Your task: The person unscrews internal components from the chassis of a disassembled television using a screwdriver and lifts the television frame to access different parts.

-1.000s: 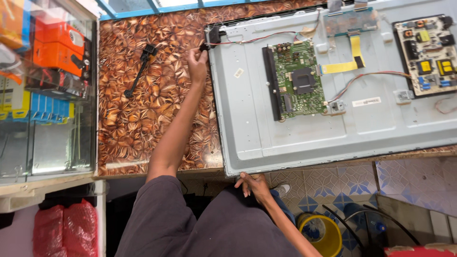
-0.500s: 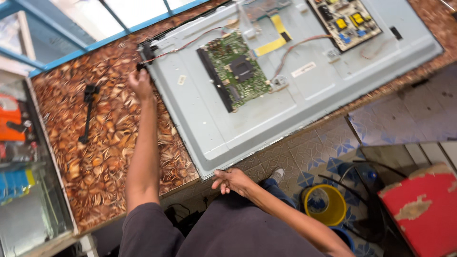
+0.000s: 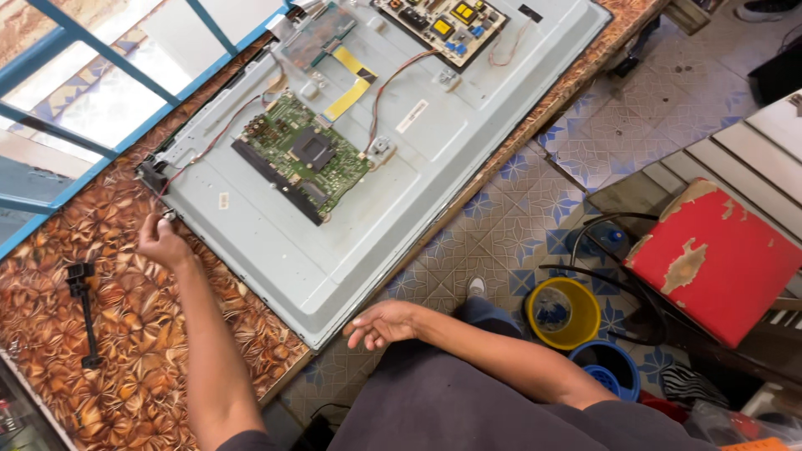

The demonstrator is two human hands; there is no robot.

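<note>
- Grey sheet metal forms the back of a large flat screen panel point(image 3: 334, 250), a long rectangle lying slantwise across the upper middle of the frame, smooth and dull, its lower corner jutting past the table edge.
- Glossy brown table top point(image 3: 125, 334) with a petal-like orange pattern fills the lower left; the panel rests on it.
- Green circuit board point(image 3: 302, 159), roughly square with a dark chip at its centre, sits on the panel at upper centre; a second board point(image 3: 443, 21) with yellow parts lies at the top edge.
- Yellow flat ribbon point(image 3: 349, 93) runs between the green board and a smaller strip above it; thin red and white wires point(image 3: 393, 83) trail across the metal.
- Left hand point(image 3: 160, 242) is at the panel's far left corner, in the left of the frame, arm stretched straight out, fingers curled in a loose fist, pinching something small at the panel's edge; what it grips cannot be made out.
- Right hand point(image 3: 383, 321) hangs just below the panel's lower corner at centre bottom, palm down, fingers spread loosely, holding nothing.
- Black plastic bracket point(image 3: 83, 313), thin and long, lies on the table at far left.
- Red chipped stool point(image 3: 718, 259) stands at right on the patterned tile floor point(image 3: 518, 225), with a yellow tub point(image 3: 561, 313) and a blue tub point(image 3: 608, 367) near it.
</note>
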